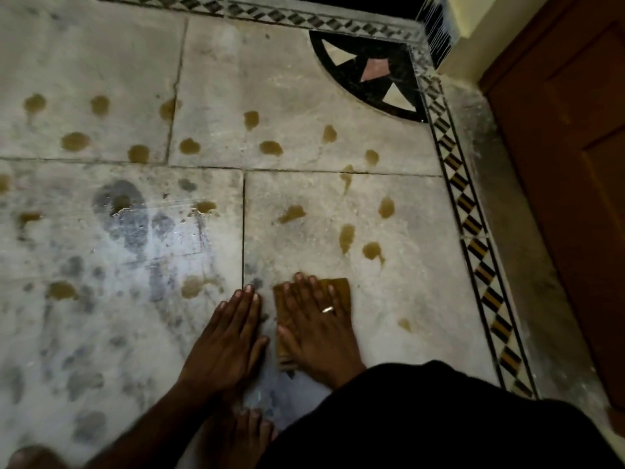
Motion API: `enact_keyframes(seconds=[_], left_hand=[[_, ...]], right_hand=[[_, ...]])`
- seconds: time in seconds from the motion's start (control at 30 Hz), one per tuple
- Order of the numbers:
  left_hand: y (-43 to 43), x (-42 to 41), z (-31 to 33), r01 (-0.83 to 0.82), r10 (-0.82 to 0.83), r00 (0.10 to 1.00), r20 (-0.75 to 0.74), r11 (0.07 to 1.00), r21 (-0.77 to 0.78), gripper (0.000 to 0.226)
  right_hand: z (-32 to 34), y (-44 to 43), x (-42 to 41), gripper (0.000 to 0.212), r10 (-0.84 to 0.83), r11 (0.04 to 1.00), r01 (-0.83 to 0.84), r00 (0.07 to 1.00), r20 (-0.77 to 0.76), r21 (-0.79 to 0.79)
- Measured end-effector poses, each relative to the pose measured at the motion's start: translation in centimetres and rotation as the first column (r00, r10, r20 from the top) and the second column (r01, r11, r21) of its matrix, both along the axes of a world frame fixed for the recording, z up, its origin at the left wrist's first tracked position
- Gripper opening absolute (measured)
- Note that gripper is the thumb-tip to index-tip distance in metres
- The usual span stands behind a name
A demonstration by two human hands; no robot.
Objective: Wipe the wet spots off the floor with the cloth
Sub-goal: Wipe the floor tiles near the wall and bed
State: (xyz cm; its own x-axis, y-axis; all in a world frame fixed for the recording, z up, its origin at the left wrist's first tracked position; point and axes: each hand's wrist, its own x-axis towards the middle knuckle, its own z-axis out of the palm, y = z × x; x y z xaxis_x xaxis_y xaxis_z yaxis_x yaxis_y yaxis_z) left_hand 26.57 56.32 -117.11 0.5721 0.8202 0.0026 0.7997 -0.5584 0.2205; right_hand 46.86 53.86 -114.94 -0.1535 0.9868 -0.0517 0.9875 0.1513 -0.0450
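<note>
A folded brown cloth (pixel 340 292) lies flat on the pale stone floor (pixel 389 292). My right hand (pixel 316 328), with a ring on one finger, presses down on it with straight fingers. Just left of the cloth, my left hand (pixel 228 343) rests flat on the bare floor, fingers straight. Several brownish wet spots dot the floor ahead; the nearest are one (pixel 373 251) up and right of the cloth and one (pixel 192 286) left of my left hand. Grey damp smears (pixel 135 225) spread over the left tile.
A patterned diamond border (pixel 473 231) runs along the floor's right side, with a black inlaid corner motif (pixel 372 72) at the top. A brown wooden door (pixel 575 164) stands at the right. My bare foot (pixel 248 431) and dark clothing (pixel 439 418) fill the bottom.
</note>
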Motion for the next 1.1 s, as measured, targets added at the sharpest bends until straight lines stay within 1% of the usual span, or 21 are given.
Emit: enact_keyframes(seconds=[0.07,0.13,0.17,0.23,0.3,0.33,0.4,0.43,0.5,0.53,0.6,0.67,0.77,0.87,0.93,1.0,1.1], left_hand=[[-0.4,0.0,0.0,0.034,-0.034,0.999,-0.006,0.999,-0.015,0.067],[-0.8,-0.4,-0.5,0.073,-0.073,0.997,-0.004,0.997,-0.010,0.067],[-0.8,-0.5,-0.7,0.077,-0.077,0.997,0.005,0.997,-0.006,0.067],[-0.8,-0.6,-1.2,0.072,-0.072,0.997,0.009,0.997,0.001,0.068],[-0.8,-0.5,-1.5,0.067,-0.068,0.998,0.005,0.998,0.012,0.068],[-0.9,-0.4,-1.6,0.065,-0.065,0.998,0.006,0.998,0.019,0.068],[-1.0,-0.4,-1.7,0.066,-0.066,0.998,0.006,0.997,0.026,0.068],[-1.0,-0.4,-1.7,0.065,-0.065,0.998,0.007,0.997,0.027,0.068],[-1.0,-0.4,-1.7,0.058,-0.058,0.998,0.006,0.998,0.025,0.068],[-1.0,-0.4,-1.7,0.057,-0.057,0.998,0.006,0.998,0.023,0.068],[-1.0,-0.3,-1.7,0.059,-0.059,0.998,0.012,0.998,0.028,0.067],[-1.0,-0.3,-1.6,0.060,-0.061,0.998,0.023,0.998,0.035,0.067],[-1.0,-0.4,-1.6,0.061,-0.062,0.998,0.023,0.997,0.038,0.068],[-0.9,-0.4,-1.4,0.056,-0.056,0.998,0.009,0.998,0.021,0.069],[-0.9,-0.4,-1.3,0.052,-0.052,0.999,-0.001,0.999,0.003,0.069],[-0.9,-0.4,-1.3,0.053,-0.053,0.999,-0.009,0.999,-0.010,0.070],[-0.2,0.2,-1.3,0.064,-0.064,0.998,-0.009,0.998,-0.005,0.071]], right_hand=[[0.4,-0.8,1.4,0.067,-0.067,0.997,0.068,0.997,0.050,-0.031],[1.1,-2.0,2.9,0.065,-0.108,0.993,0.113,0.988,0.108,-0.042],[1.5,-2.8,3.5,0.062,-0.147,0.989,0.149,0.981,0.124,-0.009],[1.9,-4.7,3.7,0.057,-0.274,0.959,0.261,0.954,0.122,0.113],[2.0,-6.5,2.7,0.065,-0.393,0.901,0.366,0.916,0.081,0.235],[2.0,-7.1,2.0,0.065,-0.414,0.881,0.374,0.906,0.087,0.289],[2.1,-7.8,0.5,0.058,-0.373,0.886,0.308,0.917,0.139,0.346],[2.2,-7.7,-0.1,0.058,-0.326,0.910,0.266,0.933,0.155,0.317],[2.3,-7.5,-0.7,0.055,-0.183,0.973,0.154,0.969,0.167,0.174],[2.0,-7.3,-0.9,0.053,-0.115,0.989,0.098,0.982,0.152,0.110],[0.9,-6.0,-0.8,0.057,-0.030,0.999,0.028,0.997,0.070,0.024],[-0.7,-3.9,-0.6,0.062,0.021,1.000,-0.021,1.000,-0.008,0.001],[-2.1,0.2,0.5,0.064,0.043,0.999,-0.043,0.998,-0.049,0.000],[-2.4,3.6,2.8,0.065,-0.011,1.000,0.010,1.000,-0.030,-0.012],[-2.3,4.2,5.2,0.065,-0.115,0.993,0.115,0.993,0.002,-0.023],[-2.1,3.2,7.8,0.065,-0.247,0.968,0.248,0.968,0.047,-0.031],[-1.7,-0.7,10.2,0.063,-0.415,0.907,0.420,0.903,0.111,-0.025]])
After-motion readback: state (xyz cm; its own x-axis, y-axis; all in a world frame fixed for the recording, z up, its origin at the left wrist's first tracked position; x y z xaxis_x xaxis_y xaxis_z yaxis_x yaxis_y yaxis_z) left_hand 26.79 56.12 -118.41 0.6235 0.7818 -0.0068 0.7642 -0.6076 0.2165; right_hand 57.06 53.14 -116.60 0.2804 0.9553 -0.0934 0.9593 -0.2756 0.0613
